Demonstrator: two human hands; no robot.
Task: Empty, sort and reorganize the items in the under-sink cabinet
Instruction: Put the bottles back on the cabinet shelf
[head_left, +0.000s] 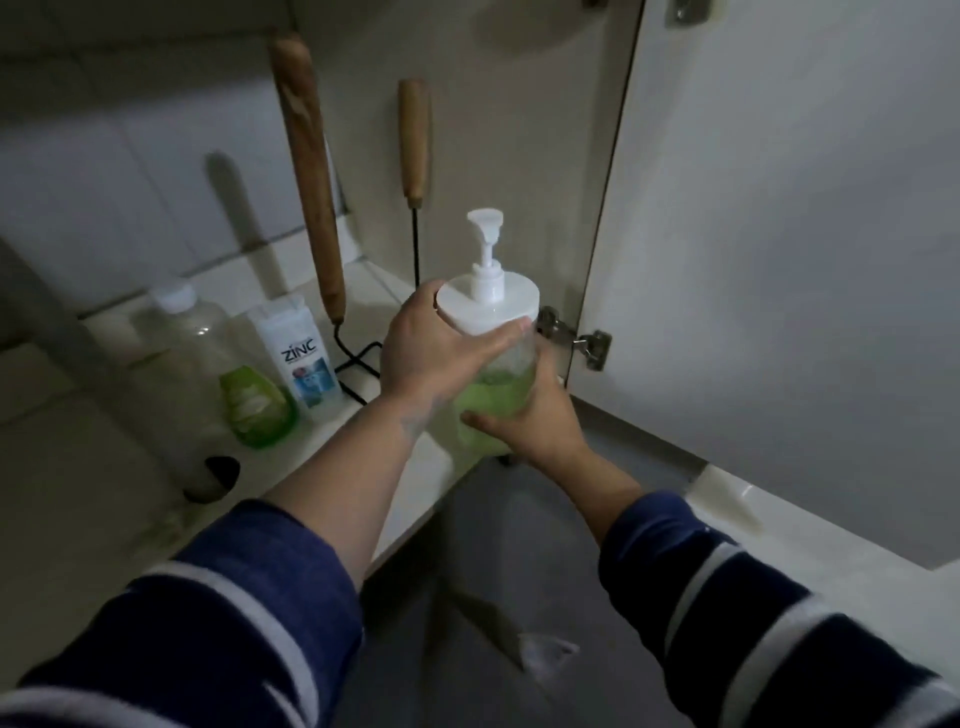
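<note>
Gripping: both hands hold one pump bottle (488, 332) upright in front of the open cabinet, above its front edge.
Left hand (426, 348): wrapped round the bottle's upper part just under the white lid, thumb behind, fingers (498, 338) stretched across the front.
Right hand (524, 415): cupped round the lower part from the right, fingers curled against the clear wall where the liquid sits.
Pump bottle: clear body, wide flat white lid, white pump head (485, 223) standing up; pale green liquid (493, 400) fills only the lower portion.
Sleeves: dark blue with white stripes, pushed back from both forearms; left sleeve (234, 597), right sleeve (727, 597).
Shelf to the left (363, 280): pale tiled surface carrying several items, well apart from the held bottle.
White ZINC bottle (301, 353): standing upright, label facing out.
Green bottle (257, 408): small, drop-shaped, just beside the ZINC bottle, on its near left.
Clear bottle (182, 338): tall, white cap, behind the green one; contents cannot be told.
Wooden-handled tools: a long handle (306, 171) and a shorter one (414, 140), each on black wire, leaning upright against the wall behind the ZINC bottle.
Cabinet door (779, 260): white, swung open at right, metal hinge (576, 338) just beside the held bottle.
Floor (519, 597): grey, dim, below the hands.
</note>
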